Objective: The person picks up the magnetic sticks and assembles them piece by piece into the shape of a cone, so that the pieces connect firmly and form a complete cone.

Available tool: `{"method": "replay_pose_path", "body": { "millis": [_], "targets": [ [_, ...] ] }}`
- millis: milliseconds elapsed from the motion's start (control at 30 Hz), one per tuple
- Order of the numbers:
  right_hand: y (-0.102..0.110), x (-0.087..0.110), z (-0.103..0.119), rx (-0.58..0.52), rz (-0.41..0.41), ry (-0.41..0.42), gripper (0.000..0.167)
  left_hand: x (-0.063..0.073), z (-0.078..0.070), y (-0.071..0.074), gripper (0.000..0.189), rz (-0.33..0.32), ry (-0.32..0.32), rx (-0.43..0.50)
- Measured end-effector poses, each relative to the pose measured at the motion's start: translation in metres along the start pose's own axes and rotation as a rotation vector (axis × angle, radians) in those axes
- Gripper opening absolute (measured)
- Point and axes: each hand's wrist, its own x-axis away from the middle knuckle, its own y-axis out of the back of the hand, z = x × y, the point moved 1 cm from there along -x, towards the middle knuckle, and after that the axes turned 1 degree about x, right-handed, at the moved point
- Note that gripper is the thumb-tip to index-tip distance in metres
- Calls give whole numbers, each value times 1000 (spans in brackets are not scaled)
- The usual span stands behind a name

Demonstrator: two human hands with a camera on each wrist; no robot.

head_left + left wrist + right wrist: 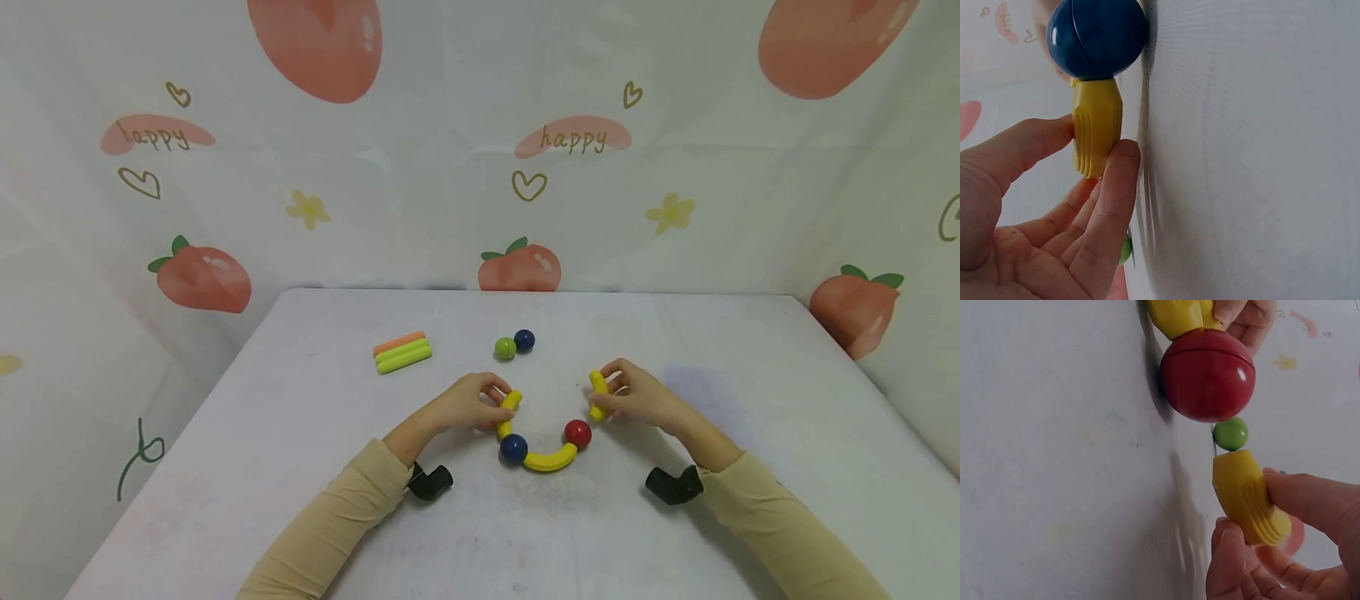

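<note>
Cloth (442,208) backs the table (300,358); in from its far edge, my left hand (471,402) pinches a yellow piece (512,399), my right hand (636,394) a loose one (597,384); joining likely means aligning with the red ball (577,434).

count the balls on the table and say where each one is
4: a green ball and a rear dark blue ball side by side toward the back; a front dark blue ball and a red ball at opposite ends of the nearest curved yellow rod.

High head view, wrists' near fingers (1116,194)
</note>
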Motion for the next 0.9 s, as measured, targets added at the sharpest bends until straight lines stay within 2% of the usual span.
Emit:
{"method": "replay_pose_path", "body": {
  "millis": [900],
  "targets": [
    [-14, -1, 7, 21, 38, 26, 49, -1, 1, 0, 36, 23, -9, -7]
  ]
}}
